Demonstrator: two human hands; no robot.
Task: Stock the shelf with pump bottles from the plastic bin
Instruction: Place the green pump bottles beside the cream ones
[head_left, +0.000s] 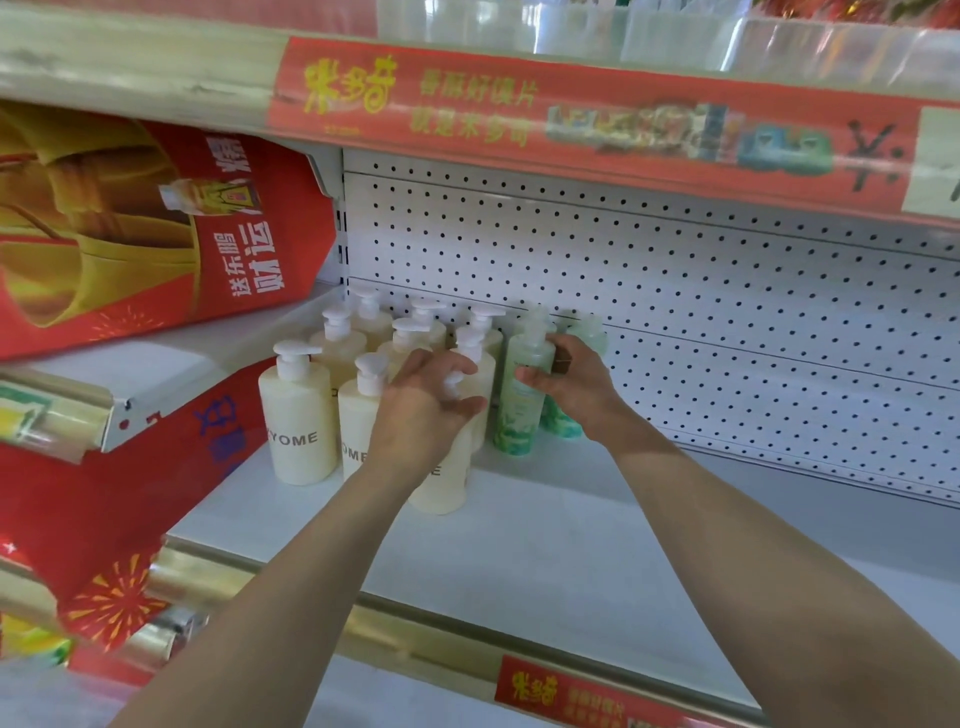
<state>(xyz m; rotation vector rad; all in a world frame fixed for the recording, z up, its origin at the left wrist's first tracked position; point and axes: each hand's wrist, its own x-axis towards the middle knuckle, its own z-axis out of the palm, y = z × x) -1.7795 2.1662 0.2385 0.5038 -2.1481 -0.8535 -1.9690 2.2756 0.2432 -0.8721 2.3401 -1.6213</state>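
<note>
Several cream pump bottles (298, 421) stand in rows at the left of the white shelf (545, 535). My left hand (423, 402) wraps the pump top of the front right cream bottle (441, 486). Right of it, my right hand (571, 384) grips a green patterned pump bottle (522, 400) standing upright on the shelf. Another green bottle (587, 332) stands behind my right hand, partly hidden. The plastic bin is out of view.
A white pegboard back wall (701, 312) closes the shelf. A red promotional banner (130, 223) hangs at the left. The upper shelf edge with a red price strip (519, 114) overhangs. The shelf's gold front rail (415, 639) runs below my arms.
</note>
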